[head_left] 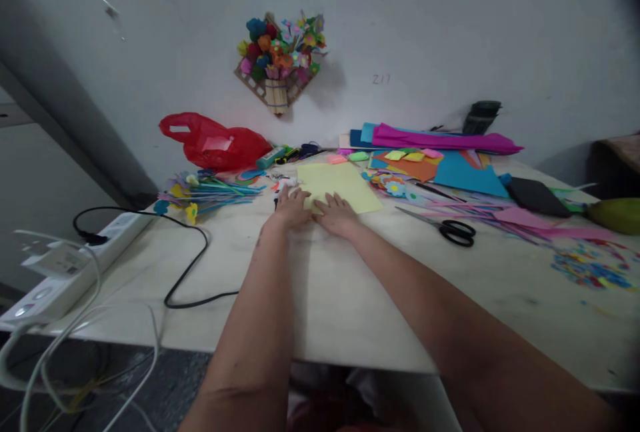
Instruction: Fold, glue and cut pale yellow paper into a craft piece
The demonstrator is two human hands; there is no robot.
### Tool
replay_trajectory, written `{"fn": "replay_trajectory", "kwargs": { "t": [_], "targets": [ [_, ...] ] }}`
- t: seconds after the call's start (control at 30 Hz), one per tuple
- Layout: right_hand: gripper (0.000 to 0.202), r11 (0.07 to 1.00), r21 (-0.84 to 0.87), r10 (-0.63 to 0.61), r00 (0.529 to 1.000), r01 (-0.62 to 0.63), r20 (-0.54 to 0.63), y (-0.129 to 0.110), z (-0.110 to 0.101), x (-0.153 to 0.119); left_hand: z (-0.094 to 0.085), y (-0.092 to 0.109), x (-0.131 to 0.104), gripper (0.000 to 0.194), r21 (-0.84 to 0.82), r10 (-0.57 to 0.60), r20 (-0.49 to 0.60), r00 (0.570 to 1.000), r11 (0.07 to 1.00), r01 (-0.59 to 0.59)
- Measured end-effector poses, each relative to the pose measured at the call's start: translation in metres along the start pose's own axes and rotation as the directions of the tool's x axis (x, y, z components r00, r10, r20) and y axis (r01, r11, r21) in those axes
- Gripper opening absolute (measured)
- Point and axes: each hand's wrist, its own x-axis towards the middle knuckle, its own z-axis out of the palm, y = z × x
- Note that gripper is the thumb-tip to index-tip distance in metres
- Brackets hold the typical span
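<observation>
A pale yellow sheet of paper (pixel 345 182) lies flat on the table in front of me. On its near left corner rests my left hand (pixel 294 209), palm down with the fingers stretched forward. My right hand (pixel 337 213) presses on the near edge just beside it, fingers spread over the sheet. The thumbs almost meet between the two hands. To the right of the sheet lies a pair of black-handled scissors (pixel 456 232), blades pointing left toward the paper. Small dark and white bits beside my left hand are partly hidden.
At the left are paper flowers on stems (pixel 210 192), a red plastic bag (pixel 215 145) and a power strip (pixel 120 232) with a black cable. Coloured sheets (pixel 465 175), a dark phone-like slab (pixel 536 197) and scattered confetti-like scraps (pixel 593 267) lie at the right.
</observation>
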Motion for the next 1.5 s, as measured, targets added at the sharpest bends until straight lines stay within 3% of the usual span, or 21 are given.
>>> {"fn": "replay_trajectory", "kwargs": {
  "t": [0.13, 0.37, 0.63, 0.87, 1.27, 1.37, 1.5],
  "targets": [
    [0.057, 1.000, -0.010, 0.006, 1.000, -0.006, 0.002, 0.000, 0.000, -0.001, 0.007, 0.003, 0.001, 0.063, 0.018, -0.028, 0.032, 0.999, 0.999, 0.027],
    [0.056, 1.000, 0.015, -0.003, 1.000, 0.004, -0.013, -0.001, -0.001, -0.005, 0.004, 0.010, -0.005, 0.062, 0.082, -0.085, 0.143, 0.986, 0.994, 0.074],
    [0.052, 1.000, 0.017, -0.009, 1.000, 0.010, -0.004, 0.002, -0.002, -0.004, 0.001, 0.009, -0.009, 0.062, 0.101, -0.128, 0.153, 0.980, 0.988, 0.113],
    [0.052, 0.999, 0.010, 0.042, 0.998, -0.042, 0.045, 0.020, -0.010, -0.003, 0.001, 0.005, -0.008, 0.065, 0.116, -0.160, 0.182, 0.970, 0.983, 0.140],
    [0.051, 0.999, -0.014, 0.049, 0.999, -0.049, 0.003, 0.029, -0.011, -0.008, 0.001, -0.008, -0.004, 0.069, 0.163, -0.179, 0.113, 0.977, 0.974, 0.160],
    [0.048, 0.996, -0.032, -0.090, 0.992, 0.087, -0.085, 0.028, -0.011, -0.014, -0.002, -0.007, -0.006, 0.067, 0.155, -0.177, 0.115, 0.977, 0.975, 0.159],
    [0.046, 0.934, -0.036, -0.356, 0.923, 0.354, -0.145, 0.017, -0.012, -0.024, -0.003, -0.007, -0.008, 0.068, 0.130, -0.158, 0.086, 0.984, 0.981, 0.146]
  ]
}}
